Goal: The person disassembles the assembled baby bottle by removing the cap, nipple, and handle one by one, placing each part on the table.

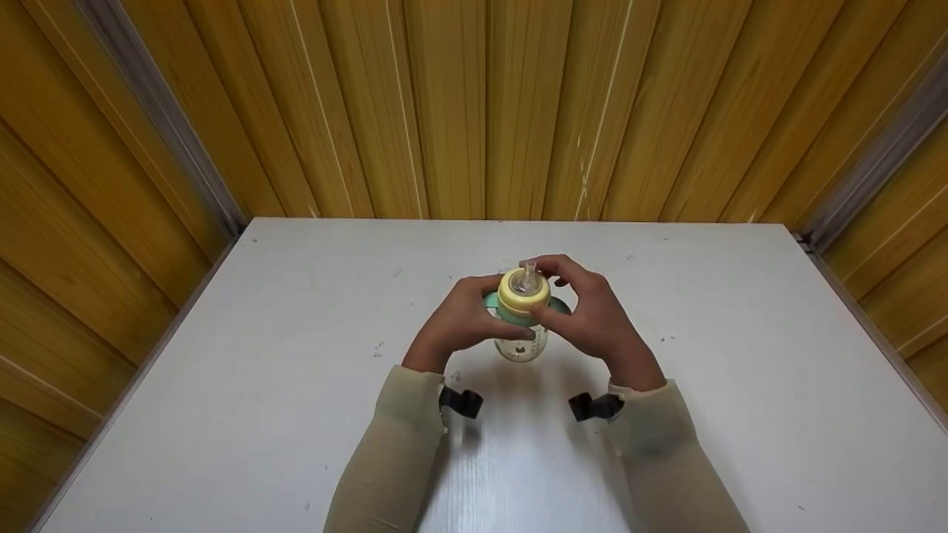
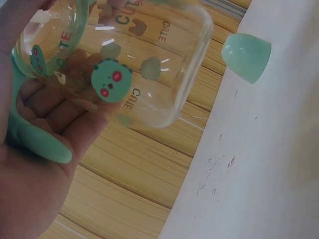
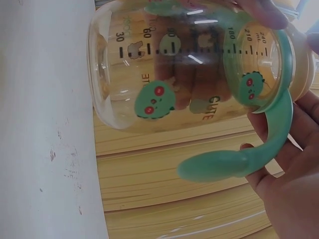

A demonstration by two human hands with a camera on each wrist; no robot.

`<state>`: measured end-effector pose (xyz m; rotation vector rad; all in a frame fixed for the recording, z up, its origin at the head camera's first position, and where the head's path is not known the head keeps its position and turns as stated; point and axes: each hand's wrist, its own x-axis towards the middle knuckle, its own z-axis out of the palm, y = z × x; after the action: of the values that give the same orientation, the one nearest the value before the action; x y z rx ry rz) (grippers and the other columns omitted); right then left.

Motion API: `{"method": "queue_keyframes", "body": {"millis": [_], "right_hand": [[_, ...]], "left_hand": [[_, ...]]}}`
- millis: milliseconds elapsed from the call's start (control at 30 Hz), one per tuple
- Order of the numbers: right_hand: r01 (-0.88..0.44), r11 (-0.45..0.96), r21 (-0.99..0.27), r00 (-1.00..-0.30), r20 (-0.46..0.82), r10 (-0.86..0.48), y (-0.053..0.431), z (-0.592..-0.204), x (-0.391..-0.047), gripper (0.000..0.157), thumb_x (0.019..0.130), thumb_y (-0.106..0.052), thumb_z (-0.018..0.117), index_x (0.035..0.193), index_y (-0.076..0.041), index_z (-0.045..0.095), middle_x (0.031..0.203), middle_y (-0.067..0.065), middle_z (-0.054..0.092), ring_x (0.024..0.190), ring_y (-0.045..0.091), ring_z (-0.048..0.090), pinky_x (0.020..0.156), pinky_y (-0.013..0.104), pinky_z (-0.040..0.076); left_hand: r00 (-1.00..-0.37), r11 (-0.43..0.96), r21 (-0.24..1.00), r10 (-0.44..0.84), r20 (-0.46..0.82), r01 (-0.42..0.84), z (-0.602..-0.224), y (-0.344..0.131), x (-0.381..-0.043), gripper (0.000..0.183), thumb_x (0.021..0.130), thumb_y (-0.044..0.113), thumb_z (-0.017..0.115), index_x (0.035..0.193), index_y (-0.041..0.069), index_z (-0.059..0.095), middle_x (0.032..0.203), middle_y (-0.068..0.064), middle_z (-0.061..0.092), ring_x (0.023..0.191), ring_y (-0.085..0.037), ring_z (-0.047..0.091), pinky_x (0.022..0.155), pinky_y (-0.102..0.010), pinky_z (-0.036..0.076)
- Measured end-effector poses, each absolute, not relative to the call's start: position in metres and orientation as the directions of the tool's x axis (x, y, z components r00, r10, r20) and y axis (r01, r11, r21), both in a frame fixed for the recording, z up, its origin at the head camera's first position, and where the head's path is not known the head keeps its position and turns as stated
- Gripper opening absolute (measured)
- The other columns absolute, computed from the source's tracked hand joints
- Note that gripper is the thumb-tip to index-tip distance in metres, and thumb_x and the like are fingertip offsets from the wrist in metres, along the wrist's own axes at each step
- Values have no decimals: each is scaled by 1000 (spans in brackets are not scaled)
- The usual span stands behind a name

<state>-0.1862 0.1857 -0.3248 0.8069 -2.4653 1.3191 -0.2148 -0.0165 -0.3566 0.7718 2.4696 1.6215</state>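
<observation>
Two hands on one bottle

The clear bottle (image 1: 521,348) is at the centre of the head frame, above or on the white table (image 1: 318,311); whether its base touches is hard to tell. The left hand (image 1: 466,318) is clasped round its body, the right hand (image 1: 589,307) pinches the yellow collar (image 1: 524,303) — a split hold that probably steadies the bottle while leaving the spout (image 1: 530,274) uncovered. Only the left wrist view shows a green cap (image 2: 246,57), upper right; the right wrist view makes the measuring scale (image 3: 172,51) readable — top of frame — above a green handle (image 3: 214,165).
</observation>
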Motion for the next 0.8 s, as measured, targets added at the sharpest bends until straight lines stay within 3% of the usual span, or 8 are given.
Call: {"method": "queue_keyframes", "body": {"millis": [500, 800], "right_hand": [[-598, 411, -688, -798, 465, -383, 186, -324, -187, 43, 85, -19, 67, 128, -16, 58, 124, -4, 64, 111, 14, 55, 95, 43, 42], [-604, 417, -679, -797, 495, -347, 186, -324, -187, 49, 82, -26, 76, 126, -16, 57, 121, -5, 61, 111, 13, 55, 92, 41, 43]], "left_hand": [[-847, 271, 876, 474, 240, 400, -358, -17, -216, 63, 62, 36, 91, 120, 27, 66, 106, 11, 70, 93, -14, 64, 84, -39, 53], [-851, 297, 863, 467, 241, 408, -357, -17, -216, 64, 63, 39, 90, 121, 28, 66, 109, 13, 69, 95, -13, 64, 83, -33, 54]]}}
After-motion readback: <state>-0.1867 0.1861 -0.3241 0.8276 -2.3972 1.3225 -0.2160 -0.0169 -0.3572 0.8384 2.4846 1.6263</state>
